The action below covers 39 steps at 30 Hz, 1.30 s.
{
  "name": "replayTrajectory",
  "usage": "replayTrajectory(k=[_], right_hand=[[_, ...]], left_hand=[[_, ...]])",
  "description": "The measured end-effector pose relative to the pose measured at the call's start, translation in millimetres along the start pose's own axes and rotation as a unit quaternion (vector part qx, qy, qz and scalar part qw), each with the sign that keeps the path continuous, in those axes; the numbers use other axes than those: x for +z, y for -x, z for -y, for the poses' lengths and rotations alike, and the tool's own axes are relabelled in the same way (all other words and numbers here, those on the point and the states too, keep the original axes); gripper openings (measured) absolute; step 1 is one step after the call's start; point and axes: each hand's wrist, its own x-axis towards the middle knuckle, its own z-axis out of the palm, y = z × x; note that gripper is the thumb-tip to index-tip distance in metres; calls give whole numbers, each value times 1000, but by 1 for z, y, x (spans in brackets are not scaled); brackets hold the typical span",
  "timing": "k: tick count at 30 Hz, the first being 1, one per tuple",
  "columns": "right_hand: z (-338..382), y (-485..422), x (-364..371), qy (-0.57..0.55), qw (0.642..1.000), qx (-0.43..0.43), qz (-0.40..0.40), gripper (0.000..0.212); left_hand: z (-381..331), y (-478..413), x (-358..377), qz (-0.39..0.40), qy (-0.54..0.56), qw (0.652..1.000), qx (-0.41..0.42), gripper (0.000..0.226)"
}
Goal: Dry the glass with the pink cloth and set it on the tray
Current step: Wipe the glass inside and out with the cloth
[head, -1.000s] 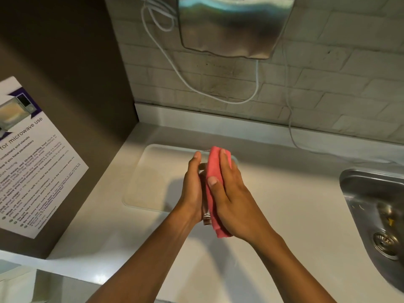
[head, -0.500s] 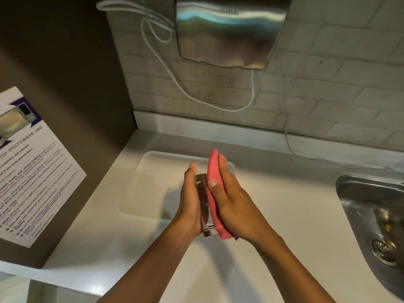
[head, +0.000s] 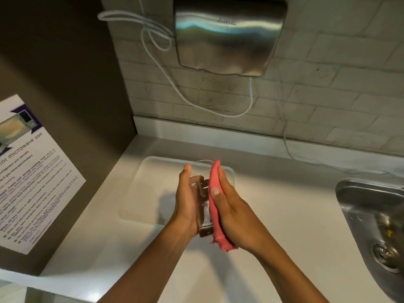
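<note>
Above the tray, hands press glass — pink cloth against it.

two hands: one left hand and one right hand. one clear glass between them, and one pink cloth. one pale tray on one white tabletop. one steel sink with one drain. one metal hand dryer on the wall, one printed notice (about microwave use), and white cables, number unclear.
</note>
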Motion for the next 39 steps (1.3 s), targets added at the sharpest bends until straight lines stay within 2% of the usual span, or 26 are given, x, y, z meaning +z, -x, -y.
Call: replayTrajectory(k=[2, 4, 5, 6, 7, 8, 9, 10, 14, 17, 19, 21, 23, 30, 35, 39], right_hand=[[-5, 12, 7, 59, 997, -34, 24, 58], [-7, 15, 10, 109, 992, -55, 37, 58], [-5, 12, 9, 120, 991, -50, 36, 58], [-3, 6, 8, 130, 990, -45, 29, 58], [-1, 0, 7, 134, 990, -41, 17, 58], [1, -6, 5, 125, 991, -38, 5, 58], [1, -12, 4, 105, 994, -35, -4, 60], [1, -15, 2, 79, 996, -31, -9, 61], [-4, -5, 3, -26, 1000, -4, -9, 59], [-8, 9, 9, 62, 997, -48, 16, 57], [-8, 10, 11, 120, 991, -57, 24, 58], [-4, 1, 8, 127, 990, -54, 11, 58], [0, -9, 3, 108, 993, -48, -18, 59], [-10, -4, 4, -60, 998, 1, -32, 55], [-3, -4, 7, -48, 997, -28, -63, 57], [-5, -2, 9, -24, 996, -25, -78, 63]], left_hand=[[-12, -7, -7, -30, 9, 1000, 5, 87], [-1, -3, 4, -3, -1, 1000, 2, 81], [12, -3, 6, 35, -26, 999, 15, 70], [21, 3, 11, 35, -49, 998, 15, 53], [30, 0, 12, 0, -56, 998, 39, 39], [32, 1, 14, 9, -30, 999, 29, 38], [28, 0, 13, 50, 6, 999, -6, 45], [21, -1, 8, 51, 31, 998, -26, 56], [3, -6, 0, 12, 17, 1000, -6, 81], [2, -6, 1, -29, 21, 999, -15, 82], [4, -5, -2, 0, 40, 999, -22, 75], [10, -2, 1, 37, 39, 999, -7, 60], [12, 3, 5, 50, 34, 998, -12, 57], [-10, 4, 4, -9, -3, 1000, 10, 84], [-6, 2, 11, -13, -96, 992, 79, 84], [-1, 3, 9, -28, -169, 978, 119, 98]])
